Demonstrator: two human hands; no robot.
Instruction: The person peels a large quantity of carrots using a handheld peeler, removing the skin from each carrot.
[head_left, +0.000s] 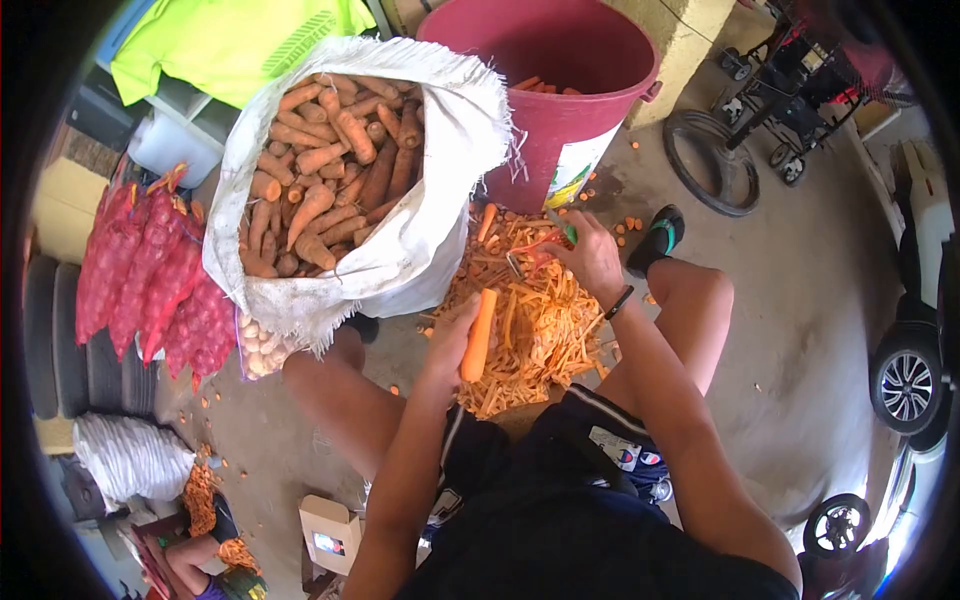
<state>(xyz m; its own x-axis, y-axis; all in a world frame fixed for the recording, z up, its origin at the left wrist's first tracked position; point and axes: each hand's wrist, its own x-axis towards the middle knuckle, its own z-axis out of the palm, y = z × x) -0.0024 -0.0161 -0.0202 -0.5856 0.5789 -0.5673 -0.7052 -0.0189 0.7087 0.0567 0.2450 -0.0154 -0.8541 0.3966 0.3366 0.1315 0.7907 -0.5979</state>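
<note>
A peeled, bright orange carrot [479, 336] is gripped in my left hand [448, 345], its fingers wrapped round one side. My right hand [594, 262] is closed on a peeler [516, 262], whose metal head points left. A small green-handled tool [571, 233], seemingly a knife, also shows at the right fingers; its blade is hard to make out. Below both hands, a large heap of carrot peelings [540, 345] lies between my knees. To the left stands a white woven sack [440, 220] full of unpeeled carrots [320, 200].
Behind the heap is a dark red bin [530, 130] with some carrots inside. Red mesh bags [150, 270] hang at left. Carrot ends dot the concrete floor [780, 330]. A loose tyre [712, 162] lies at right. Another person's leg [190, 565] shows at lower left.
</note>
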